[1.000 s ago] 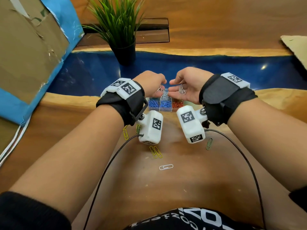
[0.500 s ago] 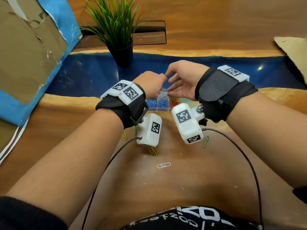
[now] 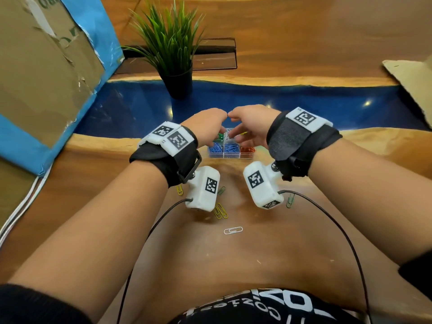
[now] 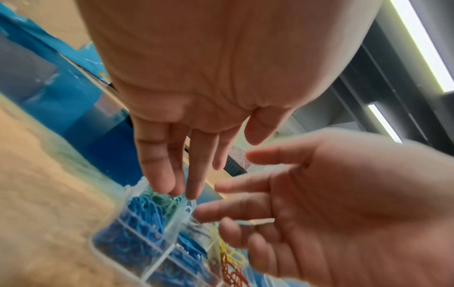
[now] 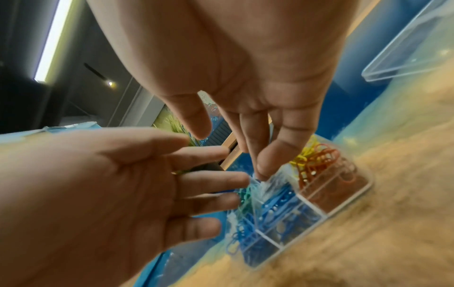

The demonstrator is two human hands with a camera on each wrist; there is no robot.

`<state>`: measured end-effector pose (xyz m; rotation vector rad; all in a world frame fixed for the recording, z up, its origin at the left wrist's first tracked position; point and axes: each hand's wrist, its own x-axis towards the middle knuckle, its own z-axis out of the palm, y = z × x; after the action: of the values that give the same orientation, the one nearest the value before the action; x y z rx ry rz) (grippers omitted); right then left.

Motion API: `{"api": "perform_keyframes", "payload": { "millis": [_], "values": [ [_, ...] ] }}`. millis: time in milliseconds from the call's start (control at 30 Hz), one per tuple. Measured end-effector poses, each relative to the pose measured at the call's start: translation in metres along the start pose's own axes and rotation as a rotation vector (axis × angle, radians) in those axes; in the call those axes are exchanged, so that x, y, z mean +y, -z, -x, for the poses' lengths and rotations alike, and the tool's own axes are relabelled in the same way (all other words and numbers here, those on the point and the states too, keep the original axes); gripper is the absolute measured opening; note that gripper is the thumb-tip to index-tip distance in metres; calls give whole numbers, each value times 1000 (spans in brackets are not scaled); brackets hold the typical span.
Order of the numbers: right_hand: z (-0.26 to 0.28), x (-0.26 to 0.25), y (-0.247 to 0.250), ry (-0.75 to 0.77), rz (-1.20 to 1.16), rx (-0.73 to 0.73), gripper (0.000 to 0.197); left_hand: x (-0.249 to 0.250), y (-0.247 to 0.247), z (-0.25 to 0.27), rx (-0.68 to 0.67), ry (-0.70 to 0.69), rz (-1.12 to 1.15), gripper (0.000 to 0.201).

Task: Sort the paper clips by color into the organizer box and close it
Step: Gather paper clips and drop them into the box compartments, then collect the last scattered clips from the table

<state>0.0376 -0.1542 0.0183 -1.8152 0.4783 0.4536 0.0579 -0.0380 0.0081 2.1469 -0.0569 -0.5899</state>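
We hover both grips, left hand (image 3: 205, 123) and right hand (image 3: 251, 125), fingers loose and empty, over the organizer box (image 3: 230, 149); next, the white clip (image 3: 233, 230) near the counter's (image 3: 268, 265) front edge needs pinching.

Both forearms reach forward, wrists strapped with cameras. Left hand (image 3: 205, 123) palm down, fingers (image 4: 162, 174) straight, loosely spread, pointing down. Right hand (image 3: 251, 123) palm down too, fingers (image 5: 267, 155) extended downward, thumb apart. Index knuckles nearly meet in head view. Neither hand holds anything.
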Motion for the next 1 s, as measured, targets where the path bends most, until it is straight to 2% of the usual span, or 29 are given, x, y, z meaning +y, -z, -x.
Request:
{"api": "perform_keyframes", "payload": {
  "millis": [67,133,233,333,433,533,633,800,1000],
  "values": [
    [0,3,-1,9,-1,-9,43,-5,6,3,49,-28,44,34],
    [1,3,-2,30,-1,-13,37,-14,15,12,82,-63,43,28],
    [5,3,-4,123,66,7,31,-33,26,25,132,-93,-142,21],
    [18,9,-9,380,376,12,20,-50,31,32,171,-53,-473,16],
    [45,18,-21,552,779,-182,12,-55,28,32,179,-26,-716,10],
    [68,34,-36,572,1057,-423,12,-56,23,28,158,2,-813,7],
    [84,50,-45,542,1150,-527,12,-56,18,22,155,23,-878,15],
    [91,68,-49,529,1260,-528,20,-57,14,19,166,33,-892,14],
    [91,70,-47,524,1268,-516,24,-57,12,20,184,29,-859,16]
  ]
}}
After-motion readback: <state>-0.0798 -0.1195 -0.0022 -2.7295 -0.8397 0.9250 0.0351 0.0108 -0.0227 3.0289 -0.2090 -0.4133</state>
